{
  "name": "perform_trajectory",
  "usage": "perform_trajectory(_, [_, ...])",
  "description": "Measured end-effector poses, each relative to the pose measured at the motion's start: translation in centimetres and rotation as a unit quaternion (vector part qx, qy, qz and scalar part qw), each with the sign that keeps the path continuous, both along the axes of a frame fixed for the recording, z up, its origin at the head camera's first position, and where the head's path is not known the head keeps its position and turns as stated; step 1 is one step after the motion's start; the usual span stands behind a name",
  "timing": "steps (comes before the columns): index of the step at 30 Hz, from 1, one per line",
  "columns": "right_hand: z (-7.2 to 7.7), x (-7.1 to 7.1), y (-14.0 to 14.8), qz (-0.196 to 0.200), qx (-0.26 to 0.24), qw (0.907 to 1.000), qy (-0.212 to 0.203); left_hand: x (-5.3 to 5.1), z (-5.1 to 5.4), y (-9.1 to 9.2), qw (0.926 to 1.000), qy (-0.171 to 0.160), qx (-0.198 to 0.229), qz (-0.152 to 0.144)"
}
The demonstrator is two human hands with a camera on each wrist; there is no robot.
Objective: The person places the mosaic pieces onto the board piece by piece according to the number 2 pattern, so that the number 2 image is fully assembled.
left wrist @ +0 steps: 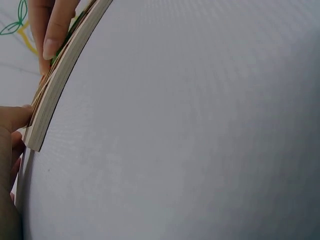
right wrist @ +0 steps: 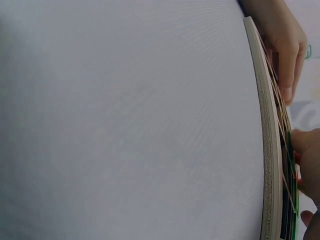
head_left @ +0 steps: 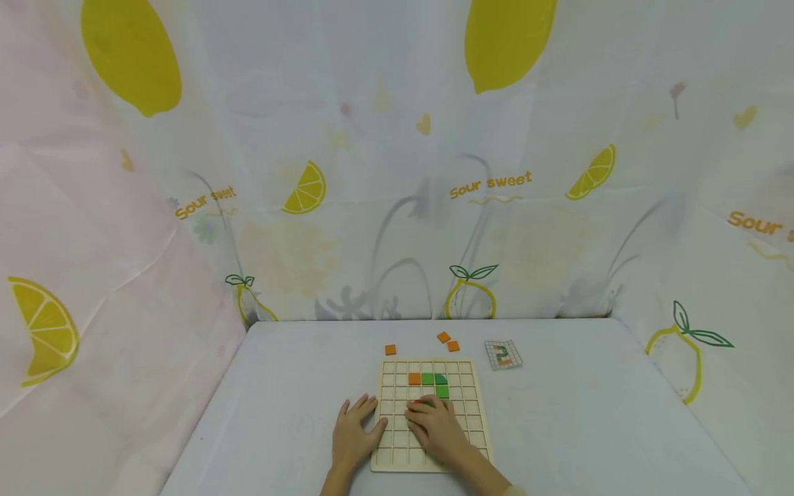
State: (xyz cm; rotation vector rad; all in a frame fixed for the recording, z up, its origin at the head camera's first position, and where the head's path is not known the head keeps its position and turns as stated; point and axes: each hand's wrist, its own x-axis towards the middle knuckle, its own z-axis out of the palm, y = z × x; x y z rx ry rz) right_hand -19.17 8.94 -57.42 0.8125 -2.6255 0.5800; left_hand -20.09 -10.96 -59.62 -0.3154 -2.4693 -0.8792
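A pale square-grid board lies on the white table. My left hand rests at its left side, fingers spread, thumb over the edge. In the left wrist view, that thumb lies on the board's top. My right hand is over the middle of the board, its fingertips touching a red tile they partly cover. Above it on the grid sit an orange tile, a green tile, a dark green tile with a cut corner and another green tile.
Loose orange tiles lie beyond the board's far edge, two of them close together. A small gridded pattern card showing a 2-like figure lies beyond the board's far right corner. Lemon-printed cloth hangs behind the table.
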Motion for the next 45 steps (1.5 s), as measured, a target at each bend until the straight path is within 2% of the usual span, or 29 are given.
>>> perform_trajectory(8, [0.0, 0.1, 0.2, 0.015, 0.006, 0.9997, -0.021, 0.2, -0.1, 0.0, 0.9999, -0.011, -0.003, 0.003])
perform_trajectory(15, [0.0, -0.2, 0.3, 0.028, -0.017, 0.9994, -0.013, 0.1, 0.0, 0.0, 0.9999, -0.016, -0.005, 0.002])
perform_trajectory(22, [-0.4, -1.1, 0.5, 0.04, -0.026, 0.9985, 0.026, -0.1, 0.1, -0.1, 0.9998, -0.019, -0.002, 0.005])
perform_trajectory(27, [-0.1, -1.6, 0.7, 0.053, -0.046, 0.9974, 0.017, -0.1, 0.2, -0.1, 0.9996, -0.025, -0.005, 0.009])
perform_trajectory(32, [0.8, -4.0, 1.2, 0.015, -0.094, 0.9952, 0.02, -0.1, 0.4, -0.2, 0.9996, -0.028, 0.002, 0.007])
perform_trajectory(35, [1.2, -6.3, 1.7, -0.015, -0.117, 0.9917, 0.049, -0.1, 0.3, -0.2, 0.9995, -0.032, 0.004, 0.006])
perform_trajectory(39, [1.1, -9.4, 2.6, -0.037, -0.109, 0.9893, 0.089, -0.1, 0.1, -0.1, 0.9994, -0.032, 0.006, 0.007])
perform_trajectory(42, [1.2, -10.7, 3.0, -0.071, -0.076, 0.9931, 0.055, -0.2, -0.1, -0.1, 0.9996, -0.026, 0.006, 0.007])
perform_trajectory(44, [1.3, -11.3, 3.2, -0.09, -0.056, 0.9943, 0.013, -0.2, -0.1, -0.1, 0.9998, -0.019, 0.004, 0.005])
perform_trajectory(45, [1.4, -11.4, 3.2, -0.104, -0.041, 0.9935, -0.024, -0.1, -0.1, -0.1, 0.9999, -0.014, 0.004, 0.004])
